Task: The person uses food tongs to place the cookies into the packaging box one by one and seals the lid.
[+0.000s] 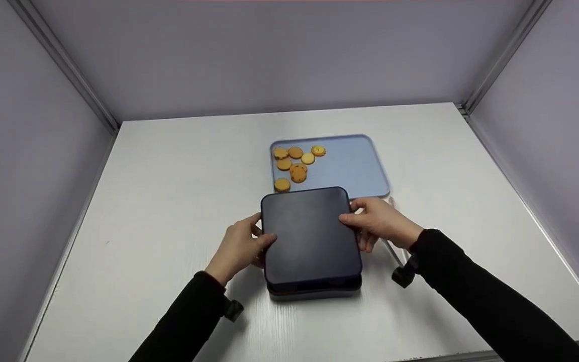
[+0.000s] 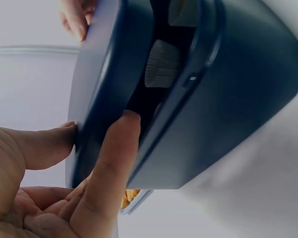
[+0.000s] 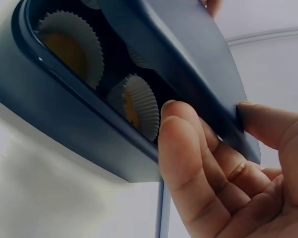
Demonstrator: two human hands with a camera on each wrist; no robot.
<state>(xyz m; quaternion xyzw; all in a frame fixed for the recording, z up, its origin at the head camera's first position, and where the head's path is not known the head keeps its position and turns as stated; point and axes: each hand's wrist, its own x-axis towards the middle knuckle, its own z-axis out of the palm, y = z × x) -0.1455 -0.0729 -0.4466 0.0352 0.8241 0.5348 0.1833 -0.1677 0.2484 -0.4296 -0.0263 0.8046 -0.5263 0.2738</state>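
Note:
A dark blue lid [image 1: 312,234] lies tilted over a dark blue box [image 1: 314,294] of the same shape, with a gap between them. My left hand [image 1: 242,246] pinches the lid's left edge, thumb on top and fingers beneath. On the opposite edge my right hand [image 1: 377,221] pinches the lid in the same way. Through the gap, the right wrist view shows cookies [image 3: 64,52] standing in white pleated paper cups [image 3: 144,106]. Another paper cup [image 2: 162,64] appears in the left wrist view. Most of the box's inside is hidden by the lid.
Behind the box lies a light blue tray [image 1: 350,166] with several cookies [image 1: 298,173] on its left side. A thin light-coloured utensil [image 1: 392,251], partly covered by my right hand, is on the white table [image 1: 179,191]. Grey walls [image 1: 279,60] stand around the table.

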